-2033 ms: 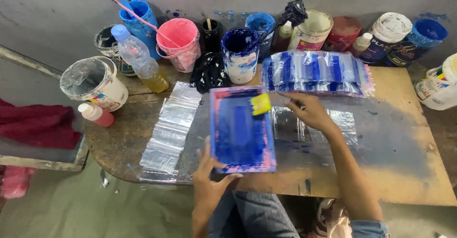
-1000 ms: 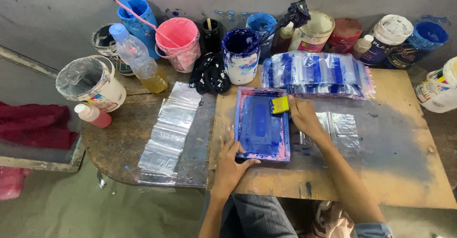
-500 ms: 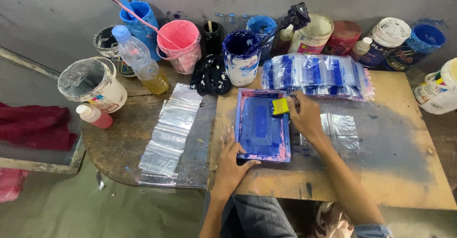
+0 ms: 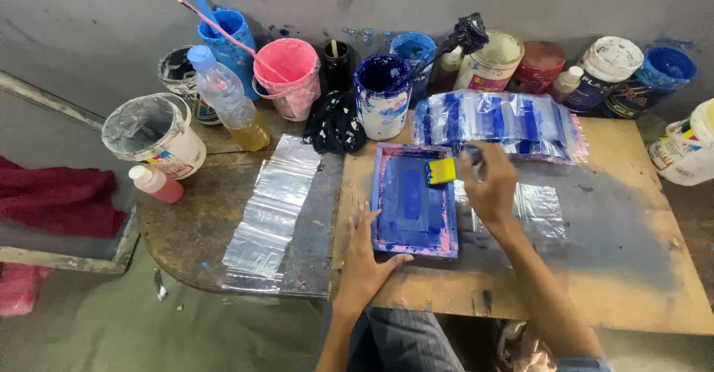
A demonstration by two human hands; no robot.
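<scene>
Blue ink covers the small printing frame (image 4: 413, 200), which is laid flat on the wooden board (image 4: 632, 268) with its long axis running from the person toward the wall. The frame's near left corner is pressed by the left hand (image 4: 370, 257), fingers spread and flat along the edge. The yellow squeegee (image 4: 442, 171) is gripped by the right hand (image 4: 489, 184) at the far right part of the frame, its blade lying across the frame's short side. Clear plastic bags (image 4: 543, 210) are seen under and just right of the frame. A strip of clear bags (image 4: 271, 210) is laid on the dark round table (image 4: 186, 231) to the left. Beyond the frame, printed bags with blue stripes (image 4: 497, 122) are stacked. At the wall, pots are lined up: a white tub with blue ink (image 4: 381, 93), a pink bucket (image 4: 286, 74) with a stick, a blue jug (image 4: 227, 41), and a plastic bottle (image 4: 227, 100) holding yellowish liquid.
</scene>
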